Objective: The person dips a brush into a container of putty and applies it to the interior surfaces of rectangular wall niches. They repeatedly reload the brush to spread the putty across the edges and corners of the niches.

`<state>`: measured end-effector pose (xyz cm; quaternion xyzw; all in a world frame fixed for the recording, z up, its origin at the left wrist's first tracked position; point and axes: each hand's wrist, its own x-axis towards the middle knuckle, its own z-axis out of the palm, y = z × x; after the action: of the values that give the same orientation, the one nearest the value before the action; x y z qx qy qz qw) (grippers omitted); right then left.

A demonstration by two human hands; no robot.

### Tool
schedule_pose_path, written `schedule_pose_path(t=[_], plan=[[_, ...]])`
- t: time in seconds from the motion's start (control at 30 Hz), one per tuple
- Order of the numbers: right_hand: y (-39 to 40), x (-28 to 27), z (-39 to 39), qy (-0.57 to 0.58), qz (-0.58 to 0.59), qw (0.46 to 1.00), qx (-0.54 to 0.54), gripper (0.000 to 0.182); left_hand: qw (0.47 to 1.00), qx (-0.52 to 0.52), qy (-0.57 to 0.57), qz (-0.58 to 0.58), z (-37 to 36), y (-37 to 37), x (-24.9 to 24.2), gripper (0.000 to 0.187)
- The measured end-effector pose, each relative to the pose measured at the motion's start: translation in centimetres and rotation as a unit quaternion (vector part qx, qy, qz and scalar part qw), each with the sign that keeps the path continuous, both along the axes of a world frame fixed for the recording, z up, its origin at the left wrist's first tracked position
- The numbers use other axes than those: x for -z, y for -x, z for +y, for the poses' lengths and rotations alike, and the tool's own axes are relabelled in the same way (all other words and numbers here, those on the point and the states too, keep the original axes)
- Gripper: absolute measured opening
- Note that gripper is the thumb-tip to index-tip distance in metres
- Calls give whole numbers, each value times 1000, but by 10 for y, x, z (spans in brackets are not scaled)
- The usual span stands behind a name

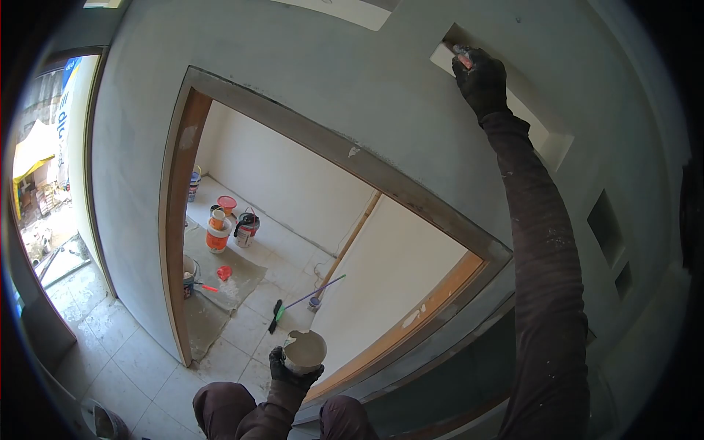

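My left hand (296, 375), in a dark glove, is low in the view. Its fingers are wrapped round a round tub (305, 355) with a broken or uneven rim and greyish, paint-like stuff in it. High on the right, my gloved right hand (482, 82) is closed on a small paintbrush (463, 59) with a reddish, smeared handle. Its working end is at the upper left end of a long recessed niche (546, 139) in the grey-green wall (411, 95); the bristles are hard to make out.
Below the wall niche is a doorway with a wooden frame (352, 150). Through it I see an orange bucket (217, 238), a dark bucket (246, 229), a broom (275, 317) and a pole (350, 236). Another bucket (106, 422) stands at lower left.
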<state>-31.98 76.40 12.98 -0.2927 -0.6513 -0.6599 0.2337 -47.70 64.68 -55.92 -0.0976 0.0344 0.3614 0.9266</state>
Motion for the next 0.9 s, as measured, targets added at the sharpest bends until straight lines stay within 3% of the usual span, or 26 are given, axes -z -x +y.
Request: schedule_pose_path(t=[0.13,0.2,0.33,0.43,0.53,0.63,0.7,0.73,0.8,0.9], plan=[[2,17,-7,-6,-30,999,-35,24,1000,-7,5,9,-3,-1,2,67],[9,29,-13,-47,-42,995,-73,14,1000,-12,5,9,-5,-1,4,67],[8,33,-19,-74,-22,995,-65,13,1000,-19,-3,3,-6,2,0,68],[3,19,-14,-11,2,997,-76,13,1000,-11,-6,-11,-1,2,5,68],[4,13,-11,31,-65,987,-146,13,1000,-7,10,-18,-1,4,3,68],[4,24,-18,-17,-55,996,-66,12,1000,-8,10,-23,-1,4,2,67],[6,33,-22,-115,3,992,59,12,999,-12,0,-32,0,6,3,66],[6,34,-23,-117,3,992,57,12,999,-16,-9,-28,-2,7,0,67],[6,33,-26,-37,-36,997,-52,13,999,-19,-21,-25,0,7,0,67],[10,29,-33,-69,-101,986,-114,16,1000,-10,-2,-22,1,5,4,67]])
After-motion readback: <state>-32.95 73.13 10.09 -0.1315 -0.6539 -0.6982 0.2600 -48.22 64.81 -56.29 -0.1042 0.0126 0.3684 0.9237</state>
